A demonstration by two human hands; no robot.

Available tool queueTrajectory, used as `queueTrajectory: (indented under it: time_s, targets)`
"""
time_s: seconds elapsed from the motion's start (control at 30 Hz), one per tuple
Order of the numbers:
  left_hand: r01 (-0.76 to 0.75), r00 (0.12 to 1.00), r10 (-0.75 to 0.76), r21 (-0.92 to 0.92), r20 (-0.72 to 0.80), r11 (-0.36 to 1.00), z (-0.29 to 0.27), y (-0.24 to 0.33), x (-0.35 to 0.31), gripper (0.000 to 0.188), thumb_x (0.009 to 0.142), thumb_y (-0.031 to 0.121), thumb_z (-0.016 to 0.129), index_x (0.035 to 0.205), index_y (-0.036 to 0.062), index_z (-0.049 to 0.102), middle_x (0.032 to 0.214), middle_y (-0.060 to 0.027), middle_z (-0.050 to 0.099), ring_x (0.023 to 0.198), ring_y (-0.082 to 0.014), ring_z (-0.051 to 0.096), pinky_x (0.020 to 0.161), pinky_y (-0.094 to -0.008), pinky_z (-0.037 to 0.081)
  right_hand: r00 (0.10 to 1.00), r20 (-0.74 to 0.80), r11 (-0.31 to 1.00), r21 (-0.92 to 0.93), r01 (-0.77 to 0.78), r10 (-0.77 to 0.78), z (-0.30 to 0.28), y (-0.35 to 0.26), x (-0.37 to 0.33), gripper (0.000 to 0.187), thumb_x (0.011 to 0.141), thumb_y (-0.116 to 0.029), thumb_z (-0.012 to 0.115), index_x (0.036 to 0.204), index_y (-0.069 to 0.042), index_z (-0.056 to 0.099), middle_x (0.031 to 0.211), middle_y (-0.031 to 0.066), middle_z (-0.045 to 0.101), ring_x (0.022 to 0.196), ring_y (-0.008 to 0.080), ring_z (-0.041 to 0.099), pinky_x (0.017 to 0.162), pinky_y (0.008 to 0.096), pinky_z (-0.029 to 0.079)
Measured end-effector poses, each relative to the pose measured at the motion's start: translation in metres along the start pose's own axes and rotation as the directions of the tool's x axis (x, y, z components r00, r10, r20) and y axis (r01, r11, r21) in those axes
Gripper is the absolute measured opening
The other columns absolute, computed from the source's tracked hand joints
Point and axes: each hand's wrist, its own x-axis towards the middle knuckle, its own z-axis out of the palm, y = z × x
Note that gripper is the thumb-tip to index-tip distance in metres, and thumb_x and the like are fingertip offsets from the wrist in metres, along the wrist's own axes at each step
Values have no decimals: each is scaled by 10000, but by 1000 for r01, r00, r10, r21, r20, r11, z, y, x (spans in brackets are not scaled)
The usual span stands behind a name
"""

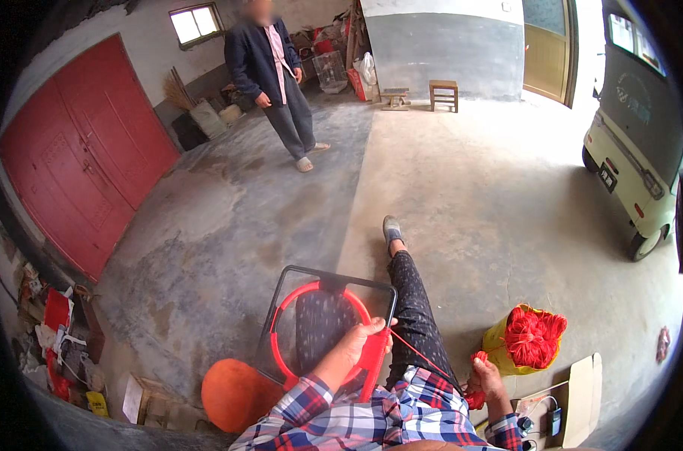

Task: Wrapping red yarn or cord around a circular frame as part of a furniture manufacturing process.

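Note:
A black rectangular frame point(284, 279) with a red ring point(278, 338) inside it rests over my lap. My left hand point(365, 335) is closed on the frame's right side, beside a broad red strip point(373, 359). From there a thin red cord point(424, 356) runs over my thigh toward my right hand point(489, 377). That hand is closed round a small bundle of the red cord, with some hanging below the fingers. Just beyond it stands a yellow bag point(496, 343) filled with a heap of red cord point(535, 338).
An orange round seat point(240, 395) and a wooden box point(142, 398) are at lower left. Cardboard point(583, 398) lies at lower right. A person point(270, 75) stands across the floor. A small vehicle point(634, 128) is at right, a wooden stool point(444, 95) at the back.

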Motion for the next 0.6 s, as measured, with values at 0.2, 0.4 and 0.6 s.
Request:
queueTrajectory:
  time_s: [0.2,0.4,0.6]
  targets:
    - [21,999,-22,39,34,999,-16,-9,7,210,888,169,607,1009,-2,623,814,-127,657,682,-220,655,638,-350,557,922,-371,879,470,81,113,-23,19,49,294,926,-443,544,871,-163,474,629,15,458,515,175,440,504,353,428]
    - [20,1000,-17,148,-21,989,-5,-16,6,232,884,171,599,1060,20,614,897,-126,672,747,-220,661,681,-341,551,972,166,941,320,107,-167,104,-81,32,325,909,-97,553,1216,-10,495,1005,137,625,845,251,634,790,387,530]
    - [-438,868,464,164,-178,884,-7,-32,16,464,855,88,577,1303,53,461,1188,-97,580,1052,-194,563,896,-341,458,889,405,822,-417,388,-214,190,-136,60,365,880,-248,664,1150,-10,604,962,131,669,816,207,637,728,334,518]
